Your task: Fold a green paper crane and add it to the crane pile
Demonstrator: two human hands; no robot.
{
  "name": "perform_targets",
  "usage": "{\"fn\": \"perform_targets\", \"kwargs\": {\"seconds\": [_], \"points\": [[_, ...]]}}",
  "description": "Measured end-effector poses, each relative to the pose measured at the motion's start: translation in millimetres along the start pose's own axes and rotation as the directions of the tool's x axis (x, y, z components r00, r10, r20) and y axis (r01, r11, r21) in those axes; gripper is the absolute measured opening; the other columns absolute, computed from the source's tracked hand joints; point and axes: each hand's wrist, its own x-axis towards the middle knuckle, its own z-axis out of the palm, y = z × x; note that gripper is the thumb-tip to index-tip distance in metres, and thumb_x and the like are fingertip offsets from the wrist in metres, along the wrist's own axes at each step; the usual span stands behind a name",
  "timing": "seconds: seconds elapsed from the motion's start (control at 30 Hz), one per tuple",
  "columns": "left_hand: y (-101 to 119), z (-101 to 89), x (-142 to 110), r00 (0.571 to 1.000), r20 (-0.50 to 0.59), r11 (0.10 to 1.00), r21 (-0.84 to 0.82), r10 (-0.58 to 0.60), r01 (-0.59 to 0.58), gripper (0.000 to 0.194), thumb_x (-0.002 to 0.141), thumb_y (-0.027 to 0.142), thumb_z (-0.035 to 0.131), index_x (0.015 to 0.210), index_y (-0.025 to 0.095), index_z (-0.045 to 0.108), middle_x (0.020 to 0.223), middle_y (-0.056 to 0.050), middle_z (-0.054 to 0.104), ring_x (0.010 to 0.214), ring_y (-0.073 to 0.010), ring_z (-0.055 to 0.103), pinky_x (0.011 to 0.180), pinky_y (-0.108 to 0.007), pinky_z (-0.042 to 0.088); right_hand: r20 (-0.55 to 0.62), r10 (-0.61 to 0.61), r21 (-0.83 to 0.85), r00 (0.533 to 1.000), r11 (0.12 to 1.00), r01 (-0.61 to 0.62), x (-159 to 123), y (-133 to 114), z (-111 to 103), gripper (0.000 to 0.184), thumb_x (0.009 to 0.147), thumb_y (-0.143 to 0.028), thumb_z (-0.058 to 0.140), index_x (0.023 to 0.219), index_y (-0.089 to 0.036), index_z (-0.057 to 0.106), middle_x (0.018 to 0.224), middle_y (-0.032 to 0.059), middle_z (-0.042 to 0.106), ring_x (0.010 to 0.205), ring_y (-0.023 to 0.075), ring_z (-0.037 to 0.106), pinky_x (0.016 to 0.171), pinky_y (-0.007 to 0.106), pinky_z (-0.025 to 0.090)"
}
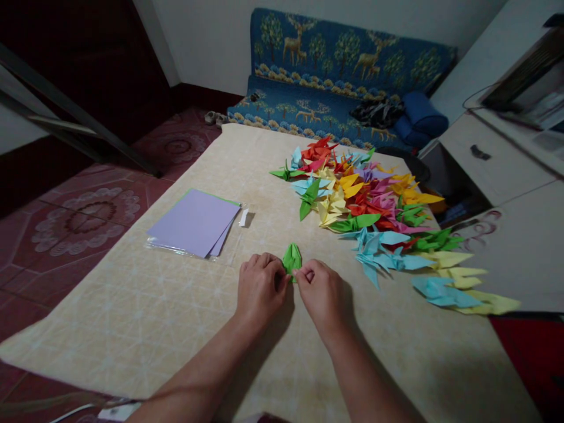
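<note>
A small green folded paper piece (291, 257) stands on the beige table (176, 305), pinched from both sides. My left hand (261, 286) grips its left lower edge with curled fingers. My right hand (321, 292) pinches its right lower edge between thumb and forefinger. Both hands rest on the tabletop near its middle.
A stack of lilac paper sheets (194, 222) in a clear sleeve lies to the left. A big heap of coloured folded paper cranes (374, 211) spreads along the right side. A blue patterned sofa (335, 76) stands behind the table, white cabinets (497, 164) at right.
</note>
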Motion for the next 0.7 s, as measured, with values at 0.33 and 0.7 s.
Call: {"fn": "perform_targets", "kwargs": {"seconds": [0.33, 0.7], "points": [[-11.8, 0.8, 3.2, 0.998, -0.037, 0.989, -0.142, -0.058, 0.052, 0.017, 0.073, 0.02, 0.07, 0.086, 0.021, 0.059, 0.082, -0.005, 0.068, 0.079, -0.024, 0.06, 0.072, -0.035, 0.04, 0.045, 0.046, 0.106, 0.998, 0.993, -0.05, 10.8, 2.0, 1.1, 0.011, 0.073, -0.023, 0.075, 0.074, -0.023, 0.064, 0.066, 0.0013, 0.068, 0.06, 0.0169, 0.06, 0.053, 0.025, 0.033], [-17.7, 1.4, -2.2, 0.986, -0.042, 0.716, -0.692, -0.159, 0.086, 0.031, 0.075, 0.03, 0.074, 0.101, 0.014, 0.068, 0.094, -0.01, 0.073, 0.081, -0.0199, 0.066, 0.077, -0.029, 0.051, -0.012, 0.096, 0.742, 0.995, 0.668, -0.056, -6.1, 3.2, 17.3, 0.019, 0.075, -0.035, 0.068, 0.069, -0.019, 0.058, 0.063, -0.0004, 0.063, 0.059, 0.0147, 0.059, 0.055, 0.023, 0.044]]}}
